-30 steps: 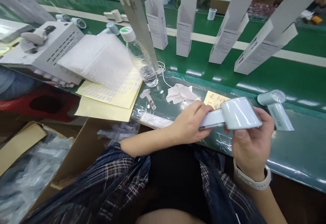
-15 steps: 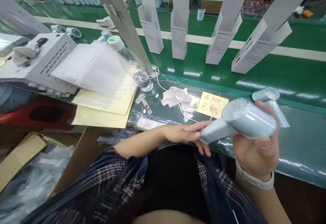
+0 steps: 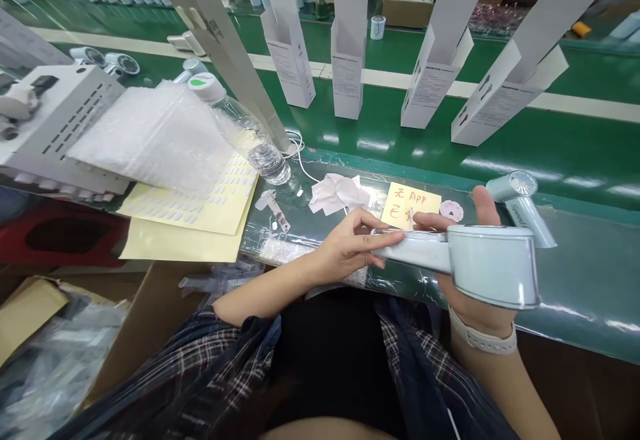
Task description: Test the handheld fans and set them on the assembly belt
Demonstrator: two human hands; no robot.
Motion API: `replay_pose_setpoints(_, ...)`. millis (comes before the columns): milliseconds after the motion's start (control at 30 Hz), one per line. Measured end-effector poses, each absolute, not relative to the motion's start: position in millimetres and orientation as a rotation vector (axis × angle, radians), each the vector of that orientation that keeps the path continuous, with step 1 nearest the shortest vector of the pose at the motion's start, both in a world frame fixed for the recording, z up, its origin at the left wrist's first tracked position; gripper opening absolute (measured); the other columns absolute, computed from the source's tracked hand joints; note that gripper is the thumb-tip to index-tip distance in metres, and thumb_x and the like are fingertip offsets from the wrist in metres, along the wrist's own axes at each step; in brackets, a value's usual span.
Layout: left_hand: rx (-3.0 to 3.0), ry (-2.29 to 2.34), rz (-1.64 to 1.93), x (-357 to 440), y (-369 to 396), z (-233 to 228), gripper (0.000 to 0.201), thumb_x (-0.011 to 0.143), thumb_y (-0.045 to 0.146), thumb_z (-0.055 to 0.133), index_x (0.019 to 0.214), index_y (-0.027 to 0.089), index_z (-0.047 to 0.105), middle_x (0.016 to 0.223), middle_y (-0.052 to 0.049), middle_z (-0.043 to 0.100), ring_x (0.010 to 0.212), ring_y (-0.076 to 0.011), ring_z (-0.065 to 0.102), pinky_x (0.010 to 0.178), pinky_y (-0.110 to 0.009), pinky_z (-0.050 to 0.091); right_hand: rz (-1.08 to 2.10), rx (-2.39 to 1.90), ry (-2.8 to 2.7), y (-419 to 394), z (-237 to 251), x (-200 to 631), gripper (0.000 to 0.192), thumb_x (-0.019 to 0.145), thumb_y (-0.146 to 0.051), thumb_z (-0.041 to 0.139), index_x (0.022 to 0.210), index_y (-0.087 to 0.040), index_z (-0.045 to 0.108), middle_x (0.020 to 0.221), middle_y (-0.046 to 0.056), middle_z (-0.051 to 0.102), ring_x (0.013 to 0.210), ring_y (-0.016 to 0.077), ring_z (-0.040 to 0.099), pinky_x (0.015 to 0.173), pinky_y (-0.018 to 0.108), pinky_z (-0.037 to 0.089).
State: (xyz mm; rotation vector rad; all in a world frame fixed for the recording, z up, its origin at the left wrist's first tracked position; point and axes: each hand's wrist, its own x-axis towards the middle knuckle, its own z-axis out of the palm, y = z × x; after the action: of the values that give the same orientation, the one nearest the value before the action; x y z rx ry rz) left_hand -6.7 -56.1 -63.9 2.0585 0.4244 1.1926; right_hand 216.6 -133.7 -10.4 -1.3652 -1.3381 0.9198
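I hold a pale blue hair-dryer-shaped device in front of me, above the table's near edge. My right hand is under its round head and grips it, thumb up behind it. My left hand pinches the end of its handle. A second pale blue device lies on the table just behind my right hand. A yellow handwritten note and a small pink round sticker lie beyond my fingers.
Four open white cartons stand on the green conveyor belt. A water bottle leans by a metal post. Bubble-wrap bags, yellow sticker sheets and crumpled white paper lie left. Cardboard boxes sit below.
I have turned the device: its head, tilted up with the round face showing half a second ago, now lies level and lower. My left hand shifted back onto the handle.
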Motion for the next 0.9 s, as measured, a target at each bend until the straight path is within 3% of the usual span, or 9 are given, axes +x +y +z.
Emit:
replay_pose_setpoints(133, 2.165, 0.484, 1.305, -9, -63, -50, 0.054, 0.091, 0.055, 0.080, 0.141, 0.035, 0.074, 0.107, -0.006, 0.073, 0.092, -0.0153, 0.073, 0.076, -0.026, 0.065, 1.142, -1.238, -1.006, -127, -11, 217, 0.085, 0.105, -0.072, 0.027, 0.177, -0.029, 0.018, 0.121, 0.018, 0.079, 0.124, 0.0406, 0.074, 0.099, 0.064, 0.059)
replay_pose_setpoints(233, 2.188, 0.503, 1.410, -8, -67, -40, 0.058, 0.086, 0.052, 0.088, 0.137, 0.026, 0.075, 0.099, -0.004, 0.079, 0.083, -0.0139, 0.075, 0.074, -0.024, 0.065, 1.210, -1.287, -1.012, -122, -15, 220, 0.080, 0.104, -0.073, 0.021, 0.169, -0.030, 0.041, 0.115, 0.018, 0.079, 0.123, 0.0427, 0.073, 0.095, 0.066, 0.060)
replay_pose_setpoints(333, 2.195, 0.523, 1.455, -5, -69, -37, 0.055, 0.085, 0.048, 0.091, 0.131, 0.021, 0.077, 0.095, -0.004, 0.082, 0.078, -0.0138, 0.076, 0.073, -0.023, 0.064, 1.236, -1.216, -0.964, -119, -20, 220, 0.067, 0.105, -0.072, 0.030, 0.142, -0.033, 0.071, 0.110, 0.014, 0.079, 0.115, 0.0385, 0.074, 0.101, 0.063, 0.058)
replay_pose_setpoints(400, 2.198, 0.519, 1.495, -2, -69, -40, 0.057, 0.083, 0.057, 0.090, 0.124, 0.019, 0.079, 0.089, -0.004, 0.082, 0.072, -0.0136, 0.075, 0.069, -0.023, 0.063, 1.214, -1.089, -0.814, -116, -23, 217, 0.053, 0.104, -0.067, 0.044, 0.118, -0.032, 0.082, 0.107, 0.010, 0.080, 0.103, 0.0328, 0.075, 0.098, 0.055, 0.061)
replay_pose_setpoints(467, 2.157, 0.495, 1.533, 0, -67, -45, 0.063, 0.077, 0.063, 0.091, 0.117, 0.016, 0.081, 0.081, -0.004, 0.080, 0.065, -0.0129, 0.073, 0.064, -0.022, 0.061, 1.220, -0.975, -0.629, -114, -25, 211, 0.044, 0.101, -0.064, 0.055, 0.104, -0.030, 0.084, 0.106, 0.006, 0.081, 0.095, 0.0280, 0.075, 0.088, 0.047, 0.063)
replay_pose_setpoints(567, 2.055, 0.447, 1.512, -1, -64, -53, 0.064, 0.072, 0.062, 0.094, 0.110, 0.012, 0.083, 0.075, -0.004, 0.079, 0.059, -0.0110, 0.070, 0.060, -0.019, 0.058, 1.263, -0.905, -0.479, -110, -24, 202, 0.037, 0.099, -0.062, 0.066, 0.100, -0.029, 0.082, 0.099, 0.003, 0.081, 0.091, 0.0254, 0.075, 0.082, 0.041, 0.064)
replay_pose_setpoints(700, 2.097, 0.470, 1.440, -6, -64, -63, 0.059, 0.078, 0.065, 0.088, 0.109, 0.014, 0.085, 0.074, -0.004, 0.079, 0.058, -0.0112, 0.070, 0.060, -0.019, 0.057, 1.245, -0.906, -0.539, -106, -23, 200, 0.033, 0.097, -0.065, 0.070, 0.100, -0.033, 0.080, 0.092, 0.001, 0.079, 0.088, 0.0251, 0.075, 0.078, 0.039, 0.063)
replay_pose_setpoints(900, 2.132, 0.521, 1.175, -12, -66, -65, 0.054, 0.093, 0.059, 0.078, 0.115, 0.011, 0.084, 0.085, -0.010, 0.083, 0.073, -0.0147, 0.078, 0.068, -0.020, 0.058, 1.273, -0.926, -0.547, -116, -30, 203, 0.048, 0.085, -0.077, 0.077, 0.098, -0.031, 0.078, 0.092, 0.002, 0.074, 0.085, 0.0233, 0.072, 0.074, 0.037, 0.065)
